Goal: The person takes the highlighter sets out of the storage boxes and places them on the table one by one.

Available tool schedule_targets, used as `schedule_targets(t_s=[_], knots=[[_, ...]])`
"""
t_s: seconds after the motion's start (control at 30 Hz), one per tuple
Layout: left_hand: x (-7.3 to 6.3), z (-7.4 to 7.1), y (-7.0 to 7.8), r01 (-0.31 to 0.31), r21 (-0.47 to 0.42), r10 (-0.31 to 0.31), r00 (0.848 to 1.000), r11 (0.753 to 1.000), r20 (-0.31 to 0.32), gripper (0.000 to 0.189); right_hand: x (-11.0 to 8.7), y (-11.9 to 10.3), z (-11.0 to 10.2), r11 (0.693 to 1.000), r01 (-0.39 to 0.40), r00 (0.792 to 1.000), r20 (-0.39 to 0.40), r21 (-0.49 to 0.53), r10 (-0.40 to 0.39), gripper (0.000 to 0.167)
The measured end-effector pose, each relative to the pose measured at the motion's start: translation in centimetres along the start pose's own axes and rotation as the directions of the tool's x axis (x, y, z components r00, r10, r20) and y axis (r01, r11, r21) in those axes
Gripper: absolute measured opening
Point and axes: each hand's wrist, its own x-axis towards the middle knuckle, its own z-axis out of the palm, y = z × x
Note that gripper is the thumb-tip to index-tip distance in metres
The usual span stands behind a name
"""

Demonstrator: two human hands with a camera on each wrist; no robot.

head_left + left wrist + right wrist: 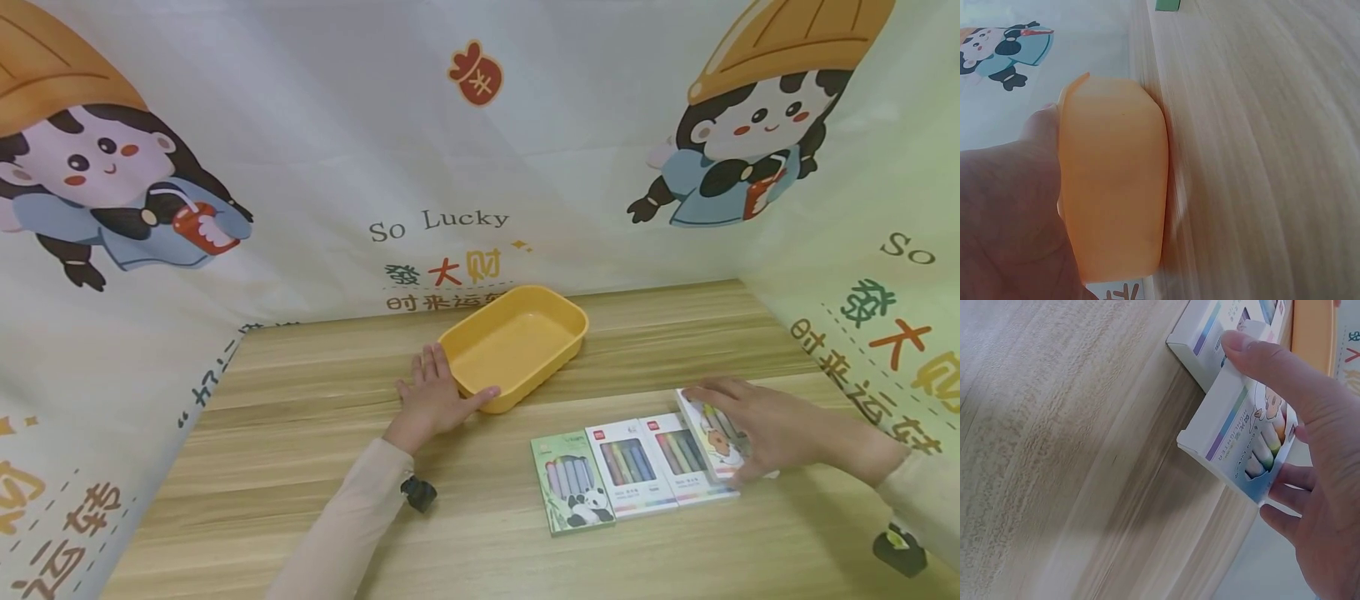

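My left hand (pixel 431 404) rests against the near left end of a yellow plastic basin (pixel 517 346), its fingers straight and spread and its thumb at the near rim. In the left wrist view the basin's outer wall (pixel 1116 181) fills the middle. At the right, my right hand (pixel 791 429) grips a white box of highlighters (pixel 1235 422) with a cartoon print and a window, thumb on one edge and fingers on the opposite one. That box is tilted and overlaps the end of a row of boxes.
Left of the held box lie a green panda box (pixel 558 475) and two white boxes (pixel 630 500) of coloured sticks, side by side on the wooden table (pixel 315 392). A printed cloth (pixel 322 150) walls in the table's back and sides.
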Motion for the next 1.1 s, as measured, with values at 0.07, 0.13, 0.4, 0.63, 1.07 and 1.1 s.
schedule_targets(t_s=[0.07, 0.13, 0.4, 0.63, 1.07, 1.1], knots=[[0.0, 0.0, 0.0, -0.001, 0.003, 0.001, 1.0, 1.0, -0.001, 0.13, -0.1, 0.1, 0.0, 1.0, -0.001, 1.0, 0.001, -0.002, 0.001, 0.118], [0.1, 0.1, -0.1, -0.001, 0.004, 0.001, 1.0, 1.0, 0.0, 0.13, -0.2, 0.2, 0.1, 1.0, 0.001, 1.0, -0.001, -0.005, -0.001, 0.118], [0.2, 0.2, -0.2, -0.007, -0.01, 0.007, 1.0, 1.0, 0.001, 0.131, -0.8, 0.7, 0.3, 1.0, -0.004, 1.0, 0.004, 0.011, 0.004, 0.117], [0.0, 0.1, -0.1, -0.002, -0.017, 0.002, 1.0, 1.0, 0.008, 0.13, -1.1, 0.8, 0.3, 0.999, -0.037, 0.998, 0.047, 0.037, 0.035, 0.115], [0.2, 0.2, -0.2, -0.006, -0.001, 0.006, 1.0, 1.0, 0.0, 0.131, -1.6, 1.6, 0.6, 0.998, -0.023, 0.999, 0.047, 0.051, 0.02, 0.119], [0.2, 0.2, -0.2, -0.006, -0.001, 0.006, 1.0, 1.0, 0.0, 0.131, -1.6, 1.6, 0.6, 0.998, -0.021, 0.999, 0.05, 0.053, 0.018, 0.119]])
